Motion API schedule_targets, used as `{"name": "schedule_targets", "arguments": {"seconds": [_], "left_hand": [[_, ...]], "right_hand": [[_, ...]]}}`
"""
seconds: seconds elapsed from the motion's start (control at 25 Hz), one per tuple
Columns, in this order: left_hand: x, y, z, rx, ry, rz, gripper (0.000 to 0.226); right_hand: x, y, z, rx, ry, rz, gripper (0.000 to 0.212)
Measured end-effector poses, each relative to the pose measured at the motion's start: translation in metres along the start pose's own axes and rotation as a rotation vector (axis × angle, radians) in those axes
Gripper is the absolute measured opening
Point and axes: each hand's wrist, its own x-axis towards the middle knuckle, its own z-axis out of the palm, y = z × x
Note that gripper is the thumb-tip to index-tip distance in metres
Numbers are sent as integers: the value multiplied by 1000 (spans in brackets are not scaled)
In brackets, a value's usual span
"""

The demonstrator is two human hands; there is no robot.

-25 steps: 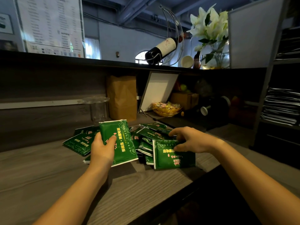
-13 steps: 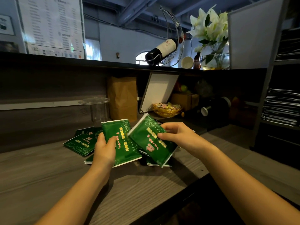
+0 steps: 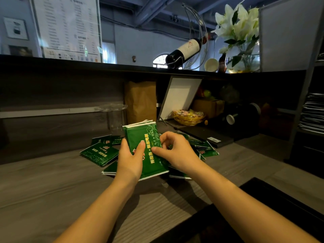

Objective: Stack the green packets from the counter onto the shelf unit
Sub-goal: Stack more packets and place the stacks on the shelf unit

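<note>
Green foil packets, printed with yellow and pink lettering and edged in white, are gathered into a small bundle (image 3: pixel 145 146) held upright above the grey wood-grain counter (image 3: pixel 52 199). The left hand (image 3: pixel 130 160) clasps the bundle from its lower left side, thumb pressed across the front face and fingers hidden behind it. The right hand (image 3: pixel 175 151) meets the bundle at its right edge, thumb tip touching the front just beside the left thumb, the curled fingers resting against the edge; how far they reach behind it cannot be told. White top edges of several packets show fanned at the top of the bundle.

Under and around the grip, loose green packets lie flat on the counter: a few (image 3: pixel 100 153) to the left of the left hand, overlapping each other, and more (image 3: pixel 205 148) to the right of the right hand, partly hidden by it. One more packet edge peeks out directly below the bundle.

Beyond the grip, a clear glass jar (image 3: pixel 114 118) stands against the counter's dark back panel, with a brown paper bag (image 3: pixel 141 100) just right of it and a tilted white board (image 3: pixel 180 97) further right. A gold wire basket of sweets (image 3: pixel 188 116) sits past the board. At the far right edge, a dark shelf unit (image 3: pixel 312 111) holds stacks of paper, well apart from the hands.
</note>
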Motion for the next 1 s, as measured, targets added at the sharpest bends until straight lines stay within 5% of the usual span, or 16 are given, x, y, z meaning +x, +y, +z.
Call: {"name": "schedule_targets", "arguments": {"seconds": [0.2,0.4,0.6,0.68,0.88,1.0], "left_hand": [[9,-4,-7,-1,74,-85,9],[11,-3,-12,-25,115,-156,8],[9,1,-9,-59,108,-200,9],[8,2,-8,-62,99,-216,11],[9,1,-8,-29,62,-218,15],[7,0,-6,-8,17,-205,16]], "right_hand": [[20,20,-50,-342,186,33,9],[41,58,-85,-818,-92,224,52],[41,76,-85,-981,-65,182,39],[39,78,-85,-978,22,114,31],[26,65,-84,-540,448,-136,20],[23,47,-80,-469,541,-342,16]]}}
